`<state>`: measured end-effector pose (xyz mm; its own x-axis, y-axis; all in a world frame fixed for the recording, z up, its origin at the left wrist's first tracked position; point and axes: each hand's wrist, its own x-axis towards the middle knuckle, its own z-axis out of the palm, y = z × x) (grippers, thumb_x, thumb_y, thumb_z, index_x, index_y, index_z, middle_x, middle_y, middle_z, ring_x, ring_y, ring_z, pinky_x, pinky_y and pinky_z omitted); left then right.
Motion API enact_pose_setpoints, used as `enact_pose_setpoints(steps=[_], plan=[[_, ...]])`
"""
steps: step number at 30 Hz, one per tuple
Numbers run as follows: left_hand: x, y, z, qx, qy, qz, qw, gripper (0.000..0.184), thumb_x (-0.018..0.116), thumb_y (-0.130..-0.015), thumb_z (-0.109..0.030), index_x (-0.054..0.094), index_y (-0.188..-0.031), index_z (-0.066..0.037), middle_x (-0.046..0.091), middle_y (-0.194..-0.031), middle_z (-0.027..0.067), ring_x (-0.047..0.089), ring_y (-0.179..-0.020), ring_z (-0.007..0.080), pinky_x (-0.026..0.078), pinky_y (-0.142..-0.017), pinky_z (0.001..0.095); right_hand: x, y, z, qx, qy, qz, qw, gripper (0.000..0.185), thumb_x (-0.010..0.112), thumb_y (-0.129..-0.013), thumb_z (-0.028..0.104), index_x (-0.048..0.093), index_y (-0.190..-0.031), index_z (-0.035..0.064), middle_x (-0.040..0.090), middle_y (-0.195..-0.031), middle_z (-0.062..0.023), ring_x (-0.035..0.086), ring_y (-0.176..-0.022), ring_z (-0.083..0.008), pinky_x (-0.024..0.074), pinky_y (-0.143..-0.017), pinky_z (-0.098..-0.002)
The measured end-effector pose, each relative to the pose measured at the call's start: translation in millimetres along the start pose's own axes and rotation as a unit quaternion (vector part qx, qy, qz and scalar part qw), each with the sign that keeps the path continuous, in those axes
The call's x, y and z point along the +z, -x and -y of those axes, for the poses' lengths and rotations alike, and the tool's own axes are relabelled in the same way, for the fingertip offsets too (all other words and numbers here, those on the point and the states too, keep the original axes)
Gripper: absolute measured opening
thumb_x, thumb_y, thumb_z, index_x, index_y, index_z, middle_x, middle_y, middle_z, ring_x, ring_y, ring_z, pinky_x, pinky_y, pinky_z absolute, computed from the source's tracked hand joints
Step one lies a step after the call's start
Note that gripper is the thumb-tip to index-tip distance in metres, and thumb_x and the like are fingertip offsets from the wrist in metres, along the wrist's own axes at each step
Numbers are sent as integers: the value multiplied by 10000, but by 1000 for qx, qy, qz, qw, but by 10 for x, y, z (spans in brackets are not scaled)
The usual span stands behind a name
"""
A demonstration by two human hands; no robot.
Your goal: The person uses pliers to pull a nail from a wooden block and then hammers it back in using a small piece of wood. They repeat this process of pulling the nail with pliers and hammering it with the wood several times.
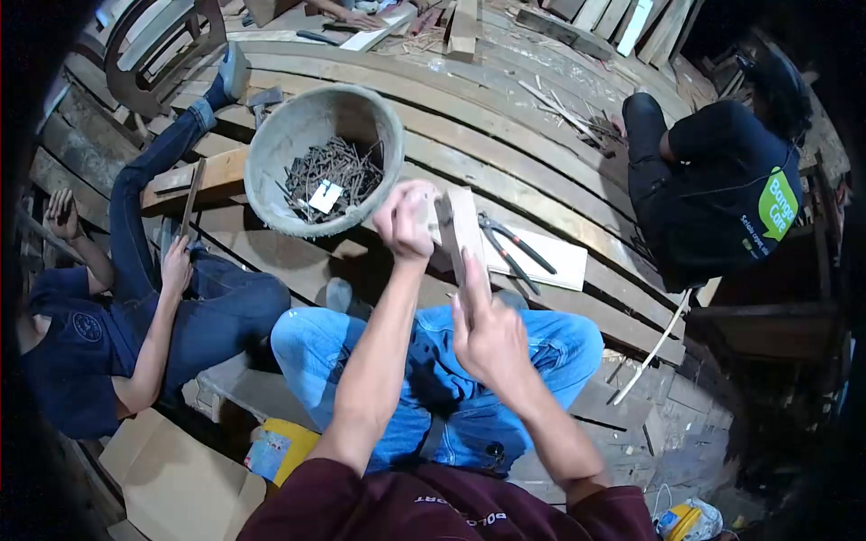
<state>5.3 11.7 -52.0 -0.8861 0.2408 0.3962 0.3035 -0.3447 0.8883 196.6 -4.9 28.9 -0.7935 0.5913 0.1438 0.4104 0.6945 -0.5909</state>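
Over the lap (pixel 426 352), the right hand (pixel 494 343) is gripping a wooden piece (pixel 465 218), left hand (pixel 406 221) curled alongside, hold unclear; this handling step is likely needing steadiness next.

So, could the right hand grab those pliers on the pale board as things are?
Probably yes: the pliers lie close to the right hand, with nothing seen covering their handles. That hand seems to hold the wooden piece, though, so it would likely have to let go first.
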Motion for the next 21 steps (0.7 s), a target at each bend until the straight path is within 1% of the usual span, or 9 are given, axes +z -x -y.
enact_pose_setpoints(steps=[3,5,7,9,12,15,19,20,21], plan=[[36,39,-84,9,-12,-6,1000,343,496,-820,-206,694,-878,68,709,-851,135,646,-754,210,506,-719,307,-77,-396,-8,17,10,8,1000,666,575,-961,210,303,-1562,117,632,-694,-297,640,-634,-486,512,-593,-597],[1,33,-133,-9,-21,-14,1000,347,496,-812,-212,694,-872,66,706,-828,129,646,-751,211,510,-724,309,-59,-311,118,30,12,2,999,644,588,-958,152,330,-1540,51,646,-715,-287,635,-637,-479,508,-611,-561],[11,8,-35,2,-21,-18,1000,343,489,-813,-207,699,-866,58,715,-831,145,657,-756,225,518,-738,326,-58,-12,151,25,-3,14,1000,669,575,-952,130,298,-1555,48,651,-736,-302,638,-648,-487,508,-637,-580],[-5,32,119,13,-9,-20,1000,342,485,-817,-205,702,-864,54,718,-838,158,662,-757,238,520,-743,336,-3,13,38,-1,-12,-11,1000,687,575,-949,132,282,-1567,68,657,-749,-298,644,-662,-486,511,-640,-572],[74,54,-73,3,-53,-22,998,348,483,-819,-213,711,-863,47,716,-822,160,664,-747,240,521,-725,340,-145,-308,33,46,-13,15,999,669,577,-959,163,299,-1566,115,660,-756,-296,652,-686,-488,521,-655,-558],[7,28,-110,-12,-27,-16,999,353,492,-815,-216,717,-875,50,719,-807,157,668,-744,231,517,-726,328,-74,-301,121,38,6,3,999,654,563,-966,201,310,-1562,110,638,-709,-312,647,-650,-496,526,-638,-598],[6,3,78,29,-14,-14,999,330,514,-803,-216,717,-842,41,716,-812,161,667,-729,243,515,-718,319,-38,53,89,35,-41,9,998,690,562,-963,190,267,-1584,124,636,-705,-321,655,-666,-493,526,-646,-599],[22,-2,24,27,-30,-8,999,318,519,-804,-206,721,-849,36,719,-842,167,668,-722,241,511,-686,326,-69,18,69,29,-16,13,999,676,571,-963,171,285,-1571,95,649,-725,-302,652,-665,-490,527,-646,-570],[44,32,301,82,-94,-49,991,305,520,-806,-196,722,-847,28,719,-847,168,665,-708,244,504,-650,335,-113,-35,57,27,11,19,999,663,580,-962,153,304,-1559,66,663,-744,-283,649,-665,-487,527,-646,-540]])
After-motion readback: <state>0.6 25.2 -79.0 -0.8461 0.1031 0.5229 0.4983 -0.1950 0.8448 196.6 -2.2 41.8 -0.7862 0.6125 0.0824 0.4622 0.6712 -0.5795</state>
